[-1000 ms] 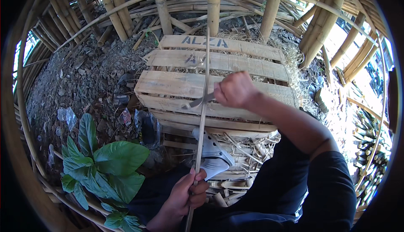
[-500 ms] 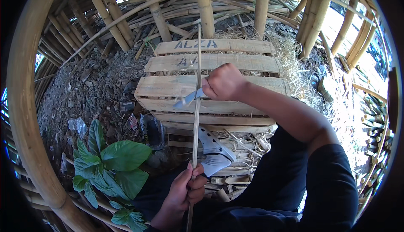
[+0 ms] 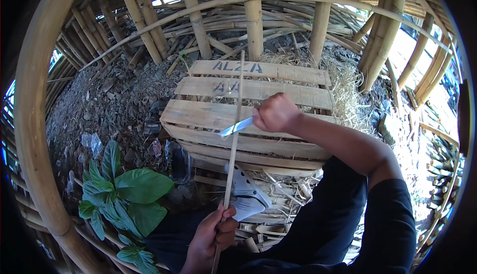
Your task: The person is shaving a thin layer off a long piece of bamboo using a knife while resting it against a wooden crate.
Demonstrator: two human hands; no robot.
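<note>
My left hand [image 3: 214, 231] is closed around the lower part of a long, thin bamboo strip [image 3: 232, 167], which slants up and away over a wooden crate. In my right hand [image 3: 276, 113], closed in a fist, is a knife [image 3: 237, 127]; its handle is hidden by the fingers. The pale blade points left and crosses the strip about midway along, seemingly touching it. Below the blade and strip lies the slatted wooden crate [image 3: 198, 114], with dark stencilled marks on its far slats.
A light grey clog [image 3: 247, 188] is on my foot beside the crate. Green leaves [image 3: 141, 187] grow at the lower left, near a thick bamboo pole [image 3: 31, 125]. Bamboo posts [image 3: 253, 23] stand beyond the crate. Straw and shavings [image 3: 348, 95] lie to its right.
The view has shifted, so the crate and posts sit slightly lower. My right hand and knife have moved a little along the strip toward me. Both hands keep their hold.
</note>
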